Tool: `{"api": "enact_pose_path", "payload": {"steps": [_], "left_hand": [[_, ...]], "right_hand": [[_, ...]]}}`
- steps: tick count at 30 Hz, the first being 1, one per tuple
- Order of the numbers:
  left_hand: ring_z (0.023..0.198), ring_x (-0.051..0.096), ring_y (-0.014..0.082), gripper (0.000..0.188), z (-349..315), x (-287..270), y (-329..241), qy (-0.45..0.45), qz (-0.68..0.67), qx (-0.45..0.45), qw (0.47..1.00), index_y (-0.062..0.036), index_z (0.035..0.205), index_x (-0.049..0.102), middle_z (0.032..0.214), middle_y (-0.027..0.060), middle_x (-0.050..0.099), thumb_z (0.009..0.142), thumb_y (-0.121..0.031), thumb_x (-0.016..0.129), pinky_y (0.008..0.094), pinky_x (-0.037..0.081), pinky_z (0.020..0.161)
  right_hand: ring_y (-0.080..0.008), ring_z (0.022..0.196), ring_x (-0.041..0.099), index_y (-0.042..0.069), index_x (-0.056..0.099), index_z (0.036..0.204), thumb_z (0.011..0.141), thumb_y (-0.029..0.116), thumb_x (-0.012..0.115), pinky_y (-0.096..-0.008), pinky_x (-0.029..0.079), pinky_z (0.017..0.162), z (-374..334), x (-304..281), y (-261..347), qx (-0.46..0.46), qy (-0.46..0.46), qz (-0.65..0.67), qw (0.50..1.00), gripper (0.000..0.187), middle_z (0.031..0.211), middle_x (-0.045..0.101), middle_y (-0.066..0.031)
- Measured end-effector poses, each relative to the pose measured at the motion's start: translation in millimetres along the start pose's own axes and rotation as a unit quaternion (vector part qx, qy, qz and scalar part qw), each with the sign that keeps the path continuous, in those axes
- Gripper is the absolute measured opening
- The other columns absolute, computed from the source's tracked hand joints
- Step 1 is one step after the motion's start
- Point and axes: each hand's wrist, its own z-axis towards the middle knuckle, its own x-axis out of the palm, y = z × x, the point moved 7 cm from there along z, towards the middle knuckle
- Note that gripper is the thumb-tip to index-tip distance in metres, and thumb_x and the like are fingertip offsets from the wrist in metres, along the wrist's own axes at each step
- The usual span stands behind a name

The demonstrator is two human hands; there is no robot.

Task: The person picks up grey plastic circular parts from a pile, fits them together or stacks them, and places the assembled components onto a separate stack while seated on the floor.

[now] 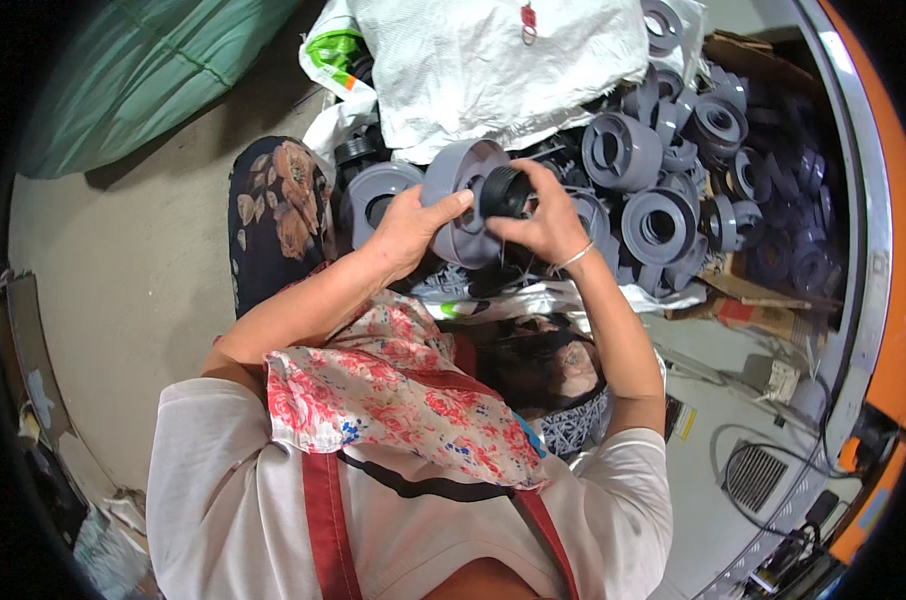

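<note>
My left hand [405,234] grips a wide, grey, round plastic fitting [463,160] by its near left side, with the thumb pressed at its opening. The fitting is tilted, its open side facing right. In my right hand [556,222] is a black ribbed, round plastic piece [507,190], held between thumb and fingers close to that opening. Whether the two parts touch, I cannot tell. Just left of the fitting lies another grey round part [383,190], partly covered by my left hand.
Many loose grey fittings [658,225] and black parts are heaped beyond and right of my hands. A white woven sack [503,75] with a red tag [529,20] lies behind them. More parts fill a cardboard box [748,285] at right, beside an orange-edged machine [888,250] with cables.
</note>
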Motion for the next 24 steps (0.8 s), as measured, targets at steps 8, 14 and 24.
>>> {"api": "enact_pose_path", "payload": {"steps": [8,14,24], "left_hand": [[0.097,0.056,0.0155,0.041,-34.5,28.3,-5.4,0.118,-0.028,-0.085,0.989,0.0006,0.116,0.048,0.108,0.0072,0.056,0.085,-0.024,0.06,0.033,0.048,0.084],[0.097,0.057,0.0164,0.041,-47.4,39.9,-8.3,0.154,-0.047,-0.08,0.984,0.0005,0.118,0.048,0.109,0.0074,0.057,0.086,-0.022,0.06,0.0336,0.048,0.085],[0.079,0.063,0.0158,0.032,-46.5,32.3,2.5,0.132,-0.003,-0.232,0.964,0.0012,0.111,0.051,0.099,0.0086,0.06,0.086,-0.018,0.058,0.0302,0.055,0.069]], "right_hand": [[-0.0349,0.096,0.047,0.002,0.042,0.124,0.057,0.012,0.072,-0.0372,0.041,0.086,-45.2,8.0,59.6,-0.139,0.079,-0.143,0.977,0.075,0.108,0.045,-0.0186],[-0.0366,0.097,0.045,0.011,0.042,0.125,0.057,0.006,0.068,-0.0396,0.044,0.084,-64.4,7.0,82.4,-0.218,0.049,-0.207,0.953,0.074,0.11,0.043,-0.0177],[-0.0293,0.092,0.051,0.014,0.055,0.102,0.069,0.01,0.055,-0.0352,0.046,0.082,-89.6,22.8,97.8,-0.411,0.073,-0.282,0.864,0.033,0.106,0.047,-0.0125]]}}
